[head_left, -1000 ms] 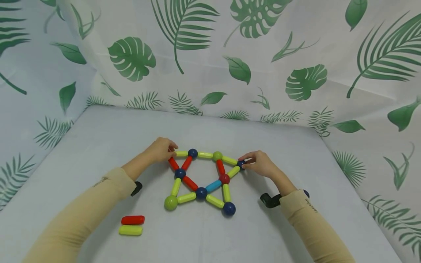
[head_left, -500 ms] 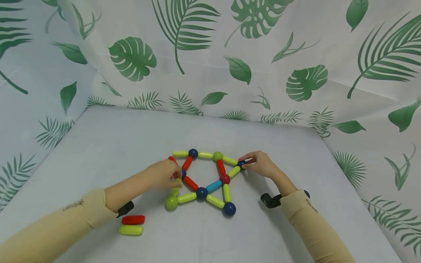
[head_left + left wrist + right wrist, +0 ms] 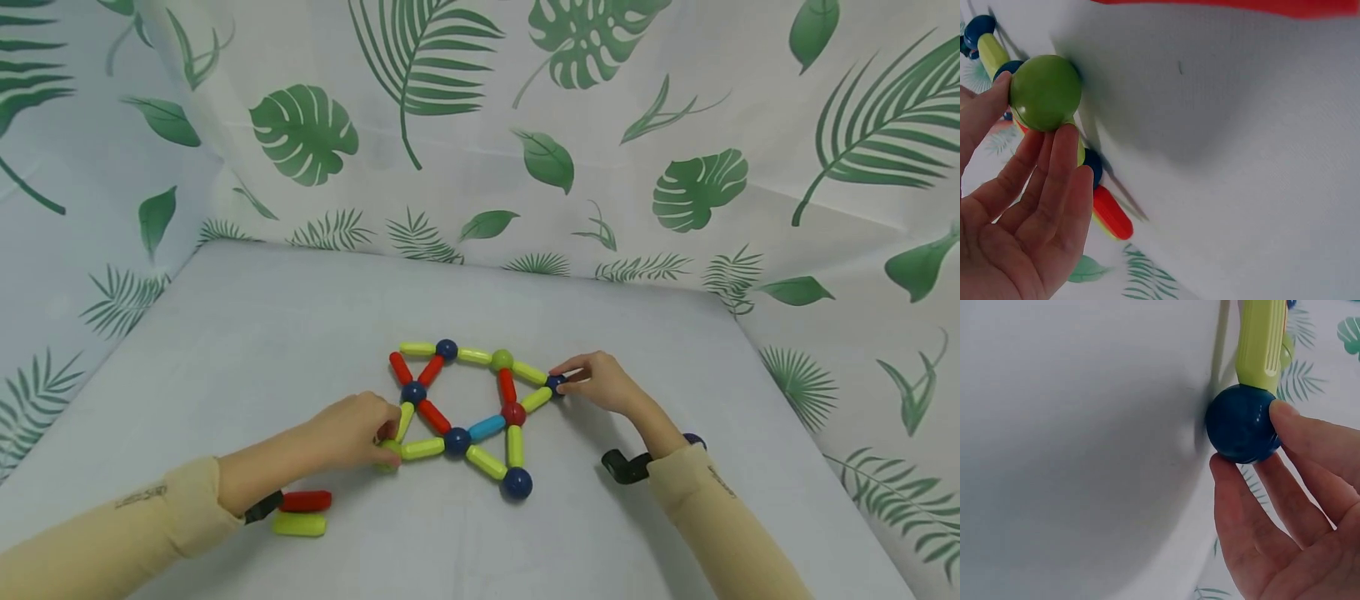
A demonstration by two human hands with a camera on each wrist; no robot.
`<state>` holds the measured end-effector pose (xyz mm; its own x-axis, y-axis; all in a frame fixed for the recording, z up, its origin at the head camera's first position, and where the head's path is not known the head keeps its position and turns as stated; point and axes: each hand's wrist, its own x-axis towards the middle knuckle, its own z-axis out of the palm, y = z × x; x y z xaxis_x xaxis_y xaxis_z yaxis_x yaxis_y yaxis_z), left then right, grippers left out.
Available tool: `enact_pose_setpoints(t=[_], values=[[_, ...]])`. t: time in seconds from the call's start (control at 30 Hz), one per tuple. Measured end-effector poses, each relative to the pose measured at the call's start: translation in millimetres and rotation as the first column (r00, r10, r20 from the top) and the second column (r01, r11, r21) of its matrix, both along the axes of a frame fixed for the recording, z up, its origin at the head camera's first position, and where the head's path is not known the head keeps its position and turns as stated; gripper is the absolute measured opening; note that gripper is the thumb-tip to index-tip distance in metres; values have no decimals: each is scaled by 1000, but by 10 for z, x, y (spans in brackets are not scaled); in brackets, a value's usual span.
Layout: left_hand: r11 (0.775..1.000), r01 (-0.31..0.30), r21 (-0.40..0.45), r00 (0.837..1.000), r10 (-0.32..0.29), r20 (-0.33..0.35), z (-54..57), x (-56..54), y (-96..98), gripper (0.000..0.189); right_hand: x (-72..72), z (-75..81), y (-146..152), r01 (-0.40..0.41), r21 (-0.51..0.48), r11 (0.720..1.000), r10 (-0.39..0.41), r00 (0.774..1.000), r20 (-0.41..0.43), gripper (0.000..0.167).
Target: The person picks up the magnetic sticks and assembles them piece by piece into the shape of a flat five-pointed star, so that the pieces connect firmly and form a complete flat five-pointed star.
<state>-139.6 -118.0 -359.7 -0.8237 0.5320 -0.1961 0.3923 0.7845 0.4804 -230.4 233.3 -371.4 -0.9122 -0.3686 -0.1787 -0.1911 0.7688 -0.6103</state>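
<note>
A flat figure of magnetic rods and balls lies on the white table. My left hand (image 3: 348,432) pinches the green ball (image 3: 1045,92) at its near-left corner between thumb and fingertips. At the right corner my right hand (image 3: 606,385) pinches a dark blue ball (image 3: 1241,424), from which a yellow-green rod (image 3: 1260,344) runs off. A red ball (image 3: 513,414) and a blue rod (image 3: 487,428) sit inside the figure. At the far left, a red rod (image 3: 401,368) and a yellow-green rod (image 3: 417,348) have free ends with no ball between them.
Near my left wrist lie a loose red rod (image 3: 306,501) and a loose yellow-green rod (image 3: 299,524). Another dark blue ball (image 3: 694,440) shows beyond the right sleeve. A leaf-printed cloth (image 3: 465,167) hangs behind the table.
My left hand has left the far-left rod ends, come nearer and taken the green ball. The figure has turned slightly, its right corner coming nearer with my right hand still on the blue ball.
</note>
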Motion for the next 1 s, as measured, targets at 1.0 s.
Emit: enact_pose_setpoints(t=[1.0], values=[[989,-140,48,984,144,-105,-78,-863,-307,27,905,-16,-223,-193,-72,979,195,981,22,23]])
